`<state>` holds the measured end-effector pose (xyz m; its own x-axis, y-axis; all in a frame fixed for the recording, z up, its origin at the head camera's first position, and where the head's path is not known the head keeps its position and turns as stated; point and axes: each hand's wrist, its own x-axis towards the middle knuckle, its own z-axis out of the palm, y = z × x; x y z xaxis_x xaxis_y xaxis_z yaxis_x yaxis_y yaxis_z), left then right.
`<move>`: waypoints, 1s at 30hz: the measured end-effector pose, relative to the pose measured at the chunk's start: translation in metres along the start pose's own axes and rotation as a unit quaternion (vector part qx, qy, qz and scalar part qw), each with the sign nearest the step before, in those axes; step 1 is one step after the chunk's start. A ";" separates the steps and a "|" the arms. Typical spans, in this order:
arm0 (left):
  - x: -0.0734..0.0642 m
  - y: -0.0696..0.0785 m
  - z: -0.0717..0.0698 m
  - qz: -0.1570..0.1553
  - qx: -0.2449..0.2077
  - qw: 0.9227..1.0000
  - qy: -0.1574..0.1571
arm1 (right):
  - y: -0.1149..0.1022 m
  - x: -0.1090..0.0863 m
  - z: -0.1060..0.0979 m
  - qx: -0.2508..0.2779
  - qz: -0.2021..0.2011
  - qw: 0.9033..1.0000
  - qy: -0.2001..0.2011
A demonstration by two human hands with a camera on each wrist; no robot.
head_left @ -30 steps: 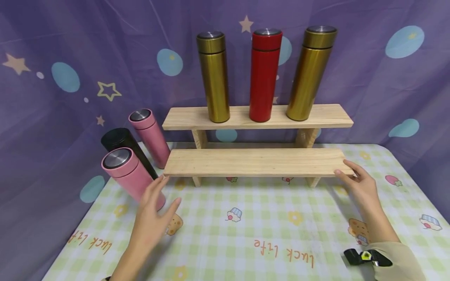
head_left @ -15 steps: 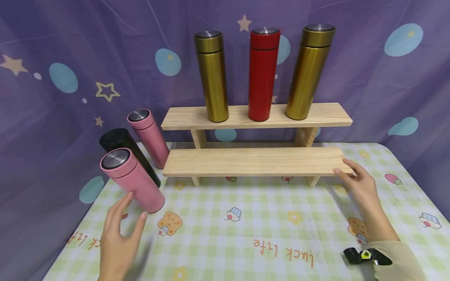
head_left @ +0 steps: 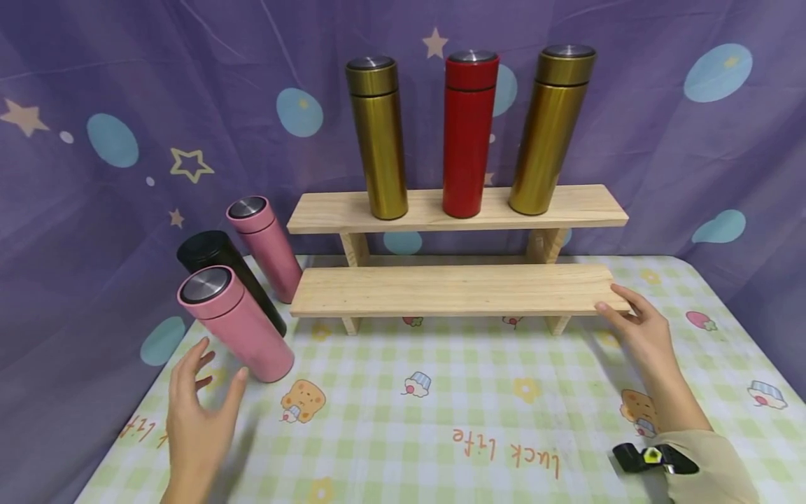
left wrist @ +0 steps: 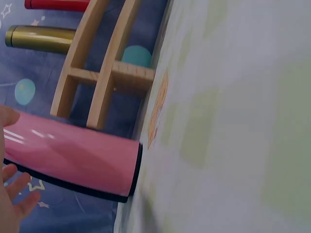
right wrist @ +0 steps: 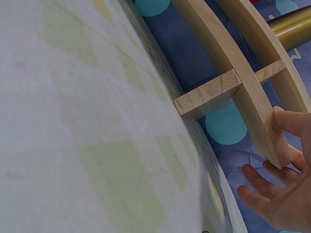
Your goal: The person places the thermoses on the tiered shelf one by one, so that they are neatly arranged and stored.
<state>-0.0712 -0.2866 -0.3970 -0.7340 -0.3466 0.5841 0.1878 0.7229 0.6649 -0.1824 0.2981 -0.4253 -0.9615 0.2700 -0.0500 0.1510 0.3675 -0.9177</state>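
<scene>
In the head view my left hand (head_left: 200, 413) is spread just in front of the nearer pink thermos (head_left: 242, 325), thumb and fingers apart with nothing between them. That thermos fills much of the left wrist view, the fingers at its upper part. Behind it stand a black thermos (head_left: 217, 255) and another pink thermos (head_left: 267, 245). My right hand (head_left: 645, 332) holds the right end of the lower board of a two-tier wooden shelf (head_left: 453, 288), thumb at the front edge. In the right wrist view the other fingers (right wrist: 257, 187) lie loosely beyond the board's end.
On the upper board stand a gold thermos (head_left: 380, 140), a red thermos (head_left: 469, 136) and another gold thermos (head_left: 550, 133). A checked cloth (head_left: 378, 441) covers the table. Behind hangs a purple curtain (head_left: 220, 84) with stars.
My left hand has moved left and toward me, from the shelf's left end to in front of the nearer pink thermos. My right hand stays at the shelf's right end.
</scene>
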 end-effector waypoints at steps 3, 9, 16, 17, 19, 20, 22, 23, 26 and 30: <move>0.010 -0.006 0.000 0.006 -0.014 1.000 -0.009 | 0.001 0.000 0.001 -0.007 -0.004 1.000 0.002; 0.025 -0.022 0.006 0.020 -0.075 0.996 -0.038 | 0.002 0.000 0.000 -0.013 -0.009 1.000 0.004; 0.031 -0.035 0.018 0.001 -0.121 0.992 -0.043 | 0.001 0.000 0.000 -0.014 -0.008 1.000 0.004; 0.031 -0.035 0.019 -0.001 -0.122 0.992 -0.043 | 0.000 0.001 0.000 -0.015 -0.009 1.000 0.004; 0.032 -0.034 0.022 -0.004 -0.122 0.992 -0.044 | 0.000 0.001 0.000 -0.017 -0.007 1.000 0.003; 0.033 -0.034 0.023 -0.006 -0.118 0.992 -0.044 | -0.001 0.001 0.000 -0.019 -0.006 1.000 0.003; 0.033 -0.032 0.026 -0.012 -0.111 0.993 -0.043 | -0.001 0.001 0.000 -0.023 -0.004 1.000 0.002; 0.033 -0.031 0.027 -0.016 -0.106 0.993 -0.043 | -0.001 0.001 0.000 -0.025 -0.003 1.000 0.002; 0.034 -0.031 0.032 -0.037 -0.084 0.995 -0.039 | -0.001 0.000 -0.001 -0.024 0.000 1.000 0.001; 0.035 -0.030 0.036 -0.067 -0.070 0.995 -0.032 | -0.001 0.000 -0.001 -0.021 -0.002 1.000 0.002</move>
<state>-0.1264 -0.2991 -0.4134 -0.7978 -0.3915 0.4585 0.1723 0.5808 0.7956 -0.1823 0.2984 -0.4243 -0.9612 0.2724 -0.0443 0.1567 0.4063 -0.9002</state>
